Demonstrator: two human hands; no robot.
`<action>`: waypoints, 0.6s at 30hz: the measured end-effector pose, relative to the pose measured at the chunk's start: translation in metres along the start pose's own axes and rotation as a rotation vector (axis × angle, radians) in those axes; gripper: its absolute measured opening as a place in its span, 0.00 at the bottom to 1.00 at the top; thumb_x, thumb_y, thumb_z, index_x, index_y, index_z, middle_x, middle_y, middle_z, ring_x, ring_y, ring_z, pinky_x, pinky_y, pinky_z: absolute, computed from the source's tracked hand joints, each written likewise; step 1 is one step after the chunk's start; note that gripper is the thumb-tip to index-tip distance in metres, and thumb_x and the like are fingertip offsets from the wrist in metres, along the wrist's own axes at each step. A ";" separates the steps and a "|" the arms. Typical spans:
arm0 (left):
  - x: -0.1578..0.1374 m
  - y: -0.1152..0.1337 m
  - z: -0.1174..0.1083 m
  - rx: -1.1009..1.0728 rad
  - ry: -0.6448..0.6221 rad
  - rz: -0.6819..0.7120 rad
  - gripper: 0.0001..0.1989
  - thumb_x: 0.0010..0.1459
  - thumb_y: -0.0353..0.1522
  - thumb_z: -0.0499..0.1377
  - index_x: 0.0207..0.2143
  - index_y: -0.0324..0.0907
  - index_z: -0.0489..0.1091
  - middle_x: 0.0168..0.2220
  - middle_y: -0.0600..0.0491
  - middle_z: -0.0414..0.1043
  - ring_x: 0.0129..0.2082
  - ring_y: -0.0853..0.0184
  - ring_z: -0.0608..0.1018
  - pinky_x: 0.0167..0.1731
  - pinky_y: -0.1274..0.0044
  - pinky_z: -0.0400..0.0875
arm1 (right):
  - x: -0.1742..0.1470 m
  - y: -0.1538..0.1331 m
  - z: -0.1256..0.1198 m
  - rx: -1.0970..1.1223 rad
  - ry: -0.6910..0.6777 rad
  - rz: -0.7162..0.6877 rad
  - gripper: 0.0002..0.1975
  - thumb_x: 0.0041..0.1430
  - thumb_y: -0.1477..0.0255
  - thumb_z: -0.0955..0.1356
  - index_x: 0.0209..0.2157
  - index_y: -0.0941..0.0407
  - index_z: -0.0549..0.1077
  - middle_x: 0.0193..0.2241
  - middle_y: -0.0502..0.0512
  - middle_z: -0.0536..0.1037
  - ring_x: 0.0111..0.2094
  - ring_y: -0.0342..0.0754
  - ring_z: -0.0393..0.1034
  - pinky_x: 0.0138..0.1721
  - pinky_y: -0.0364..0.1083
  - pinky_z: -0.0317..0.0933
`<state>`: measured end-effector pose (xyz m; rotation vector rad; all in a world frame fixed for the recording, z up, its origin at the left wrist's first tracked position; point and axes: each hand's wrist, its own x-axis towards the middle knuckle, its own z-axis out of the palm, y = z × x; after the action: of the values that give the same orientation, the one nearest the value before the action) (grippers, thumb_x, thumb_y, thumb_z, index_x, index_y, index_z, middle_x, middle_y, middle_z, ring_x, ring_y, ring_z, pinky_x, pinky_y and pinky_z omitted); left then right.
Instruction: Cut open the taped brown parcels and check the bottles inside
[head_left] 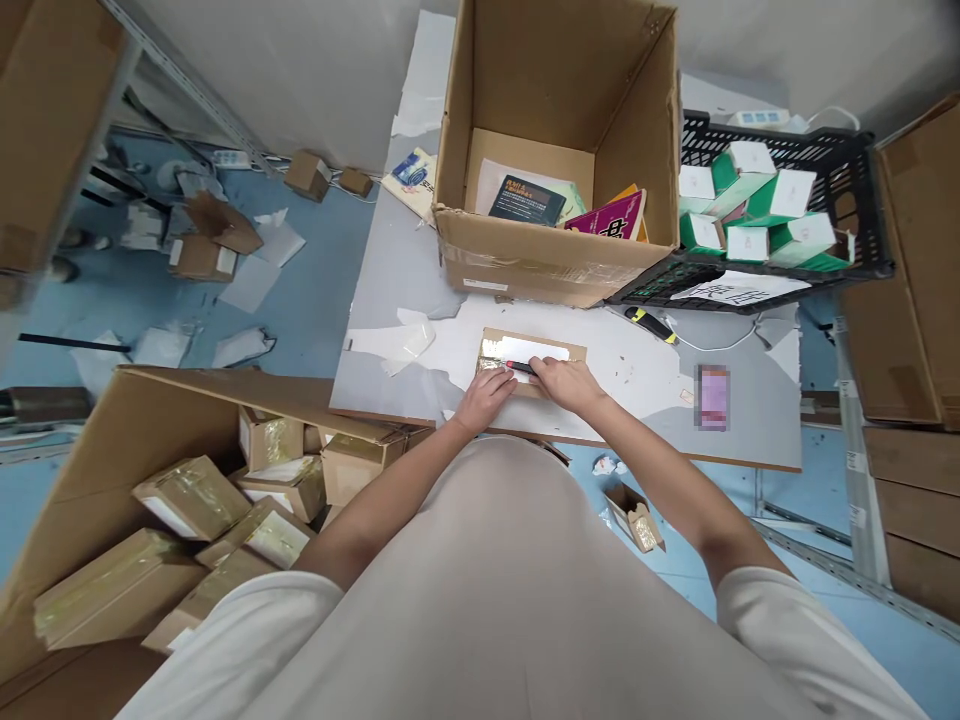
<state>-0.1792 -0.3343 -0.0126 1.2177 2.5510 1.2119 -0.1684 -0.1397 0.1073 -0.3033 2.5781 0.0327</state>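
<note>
A small cardboard box (491,343) with a white label and shiny tape lies flat near the table's front edge. On its left front part rests my left hand (487,395), fingers stretched flat across the cardboard and holding nothing. Over the label, my right hand (561,382) is closed around a slim black box cutter (519,367) with a red part near its front. The box cutter points left, its tip close above the left hand's fingers; whether it touches the box I cannot tell.
A large open carton (547,260) with several books stands behind, beside a black crate (862,220) of green-white boxes. A black-yellow cutter (651,324) and a blurred pink item (712,398) lie right. Left below, a big carton (225,390) holds several taped boxes.
</note>
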 end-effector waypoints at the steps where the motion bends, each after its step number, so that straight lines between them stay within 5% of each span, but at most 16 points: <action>1: 0.000 -0.001 0.001 0.005 -0.002 -0.003 0.12 0.63 0.36 0.51 0.45 0.44 0.71 0.49 0.44 0.72 0.55 0.60 0.70 0.54 0.58 0.66 | 0.003 -0.002 -0.001 -0.026 -0.010 -0.002 0.17 0.67 0.62 0.53 0.49 0.55 0.62 0.44 0.63 0.75 0.40 0.55 0.74 0.37 0.47 0.61; 8: 0.002 -0.006 0.005 -0.010 0.013 -0.019 0.12 0.64 0.37 0.50 0.43 0.43 0.71 0.47 0.45 0.73 0.53 0.61 0.71 0.54 0.59 0.66 | 0.012 -0.013 -0.002 -0.105 -0.003 0.034 0.14 0.65 0.74 0.53 0.49 0.55 0.61 0.41 0.63 0.75 0.37 0.55 0.75 0.34 0.47 0.62; 18: 0.005 -0.006 0.001 0.032 -0.025 -0.056 0.14 0.64 0.37 0.49 0.45 0.44 0.70 0.48 0.44 0.72 0.54 0.60 0.71 0.53 0.59 0.65 | 0.011 -0.020 -0.003 -0.080 -0.014 0.080 0.16 0.64 0.77 0.53 0.51 0.57 0.60 0.41 0.66 0.74 0.37 0.54 0.75 0.34 0.47 0.63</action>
<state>-0.1865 -0.3326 -0.0162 1.1516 2.5779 1.1409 -0.1749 -0.1617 0.1047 -0.2280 2.5778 0.1675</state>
